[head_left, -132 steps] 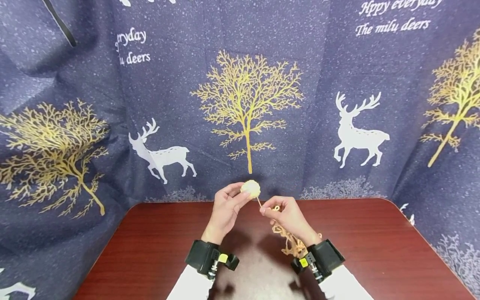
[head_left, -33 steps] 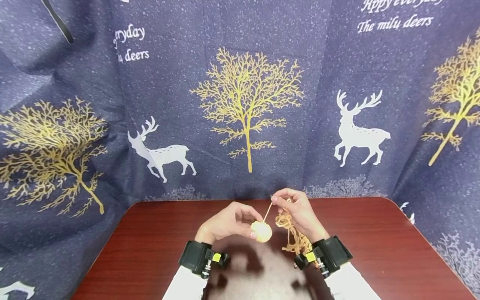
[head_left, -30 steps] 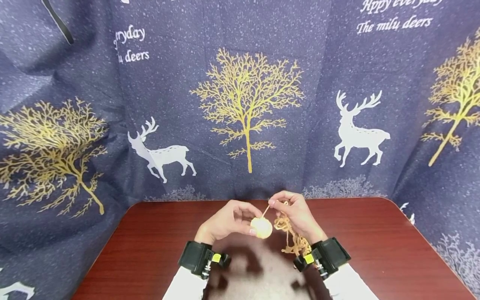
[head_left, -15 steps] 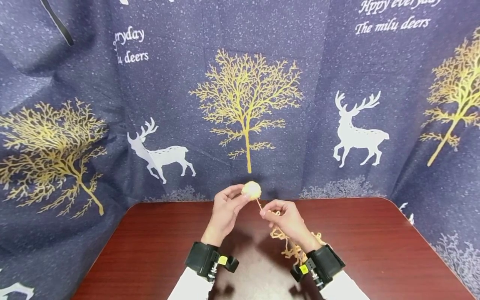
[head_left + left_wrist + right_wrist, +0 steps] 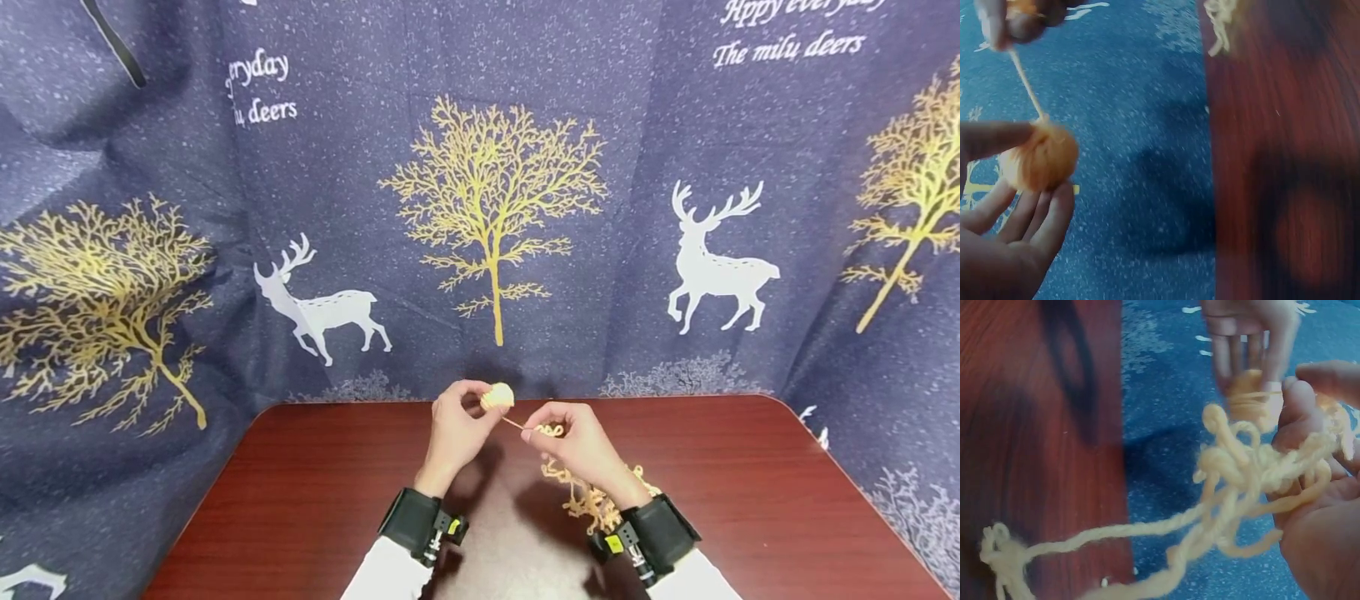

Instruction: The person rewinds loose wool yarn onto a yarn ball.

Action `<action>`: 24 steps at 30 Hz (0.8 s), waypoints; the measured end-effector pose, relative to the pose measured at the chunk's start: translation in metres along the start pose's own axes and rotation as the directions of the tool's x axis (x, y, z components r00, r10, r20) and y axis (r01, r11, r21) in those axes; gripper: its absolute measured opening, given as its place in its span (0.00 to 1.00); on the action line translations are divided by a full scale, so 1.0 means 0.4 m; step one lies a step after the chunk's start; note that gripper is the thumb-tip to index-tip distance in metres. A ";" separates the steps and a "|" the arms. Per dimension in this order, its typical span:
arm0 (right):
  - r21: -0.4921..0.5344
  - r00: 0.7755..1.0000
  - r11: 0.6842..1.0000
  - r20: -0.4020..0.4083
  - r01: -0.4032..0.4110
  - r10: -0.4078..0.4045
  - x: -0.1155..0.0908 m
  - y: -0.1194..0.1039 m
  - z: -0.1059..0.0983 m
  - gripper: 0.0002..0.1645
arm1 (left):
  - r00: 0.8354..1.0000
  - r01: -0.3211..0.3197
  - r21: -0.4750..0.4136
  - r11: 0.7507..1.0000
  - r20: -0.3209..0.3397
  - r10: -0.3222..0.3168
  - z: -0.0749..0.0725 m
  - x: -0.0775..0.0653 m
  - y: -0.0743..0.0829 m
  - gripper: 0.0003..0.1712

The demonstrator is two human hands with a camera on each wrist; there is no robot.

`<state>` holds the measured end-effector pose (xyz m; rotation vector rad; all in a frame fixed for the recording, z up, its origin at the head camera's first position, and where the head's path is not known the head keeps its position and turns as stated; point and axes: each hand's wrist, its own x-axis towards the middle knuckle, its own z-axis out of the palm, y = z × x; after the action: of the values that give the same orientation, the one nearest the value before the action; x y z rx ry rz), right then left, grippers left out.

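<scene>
A small ball of pale yellow yarn [image 5: 498, 397] is pinched between the thumb and fingers of my left hand [image 5: 459, 429], raised over the far part of the table. In the left wrist view the yarn ball [image 5: 1041, 156] shows wound strands, with the thumb on one side and fingertips on the other. A taut strand [image 5: 513, 423] runs from it to my right hand [image 5: 573, 437], which pinches it between thumb and forefinger. Loose, tangled yarn [image 5: 1229, 469] hangs from the right hand's palm and trails down to the table.
More loose yarn [image 5: 592, 504] lies by the right wrist on the reddish-brown table [image 5: 315, 492]. Behind the table's far edge hangs a blue cloth [image 5: 555, 333] printed with trees and deer. Black camera bands [image 5: 412, 521] sit on both wrists.
The left hand has carried the ball around the right fingers' strand: low and near a second ago, then up and far, now slightly lower and turned. The right hand has shifted down and left.
</scene>
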<state>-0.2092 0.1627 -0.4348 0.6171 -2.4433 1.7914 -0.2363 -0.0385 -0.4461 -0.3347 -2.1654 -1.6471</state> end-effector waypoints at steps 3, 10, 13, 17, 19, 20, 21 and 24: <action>0.013 1.000 1.000 -0.016 0.020 -0.020 0.006 -0.003 -0.019 0.05 | 0.991 -0.021 0.066 0.998 0.130 0.012 -0.005 -0.007 -0.009 0.17; 0.214 0.999 0.977 -0.042 -0.012 0.021 0.018 -0.007 -0.056 0.09 | 0.868 -0.015 0.026 1.000 0.496 0.000 -0.026 -0.008 -0.003 0.15; 0.307 0.998 0.951 -0.054 -0.021 0.040 0.023 -0.004 -0.066 0.11 | 0.793 0.025 -0.035 0.999 0.609 0.001 -0.036 -0.005 0.005 0.15; 0.400 0.997 0.916 -0.058 -0.021 0.048 0.026 0.001 -0.072 0.09 | 0.718 0.088 -0.102 0.991 0.696 0.008 -0.050 -0.001 0.013 0.16; 0.420 0.997 0.907 -0.052 -0.025 0.052 0.027 0.004 -0.074 0.06 | 0.685 0.118 -0.132 0.984 0.729 0.016 -0.056 0.001 0.014 0.16; 0.419 0.997 0.908 -0.047 -0.029 0.054 0.027 0.005 -0.075 0.05 | 0.667 0.134 -0.152 0.979 0.744 0.024 -0.059 0.001 0.013 0.16; 0.411 0.998 0.911 -0.043 -0.033 0.056 0.028 0.006 -0.075 0.05 | 0.650 0.152 -0.174 0.973 0.759 0.035 -0.061 0.002 0.013 0.17; 0.360 0.998 0.932 -0.033 -0.031 0.046 0.030 0.011 -0.073 0.09 | 0.606 0.192 -0.234 0.953 0.792 0.073 -0.065 0.004 0.014 0.17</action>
<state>-0.2273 0.1874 -0.4259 0.5464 -2.1268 2.2670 -0.2309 -0.0621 -0.4346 -1.3439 -2.4981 -2.1409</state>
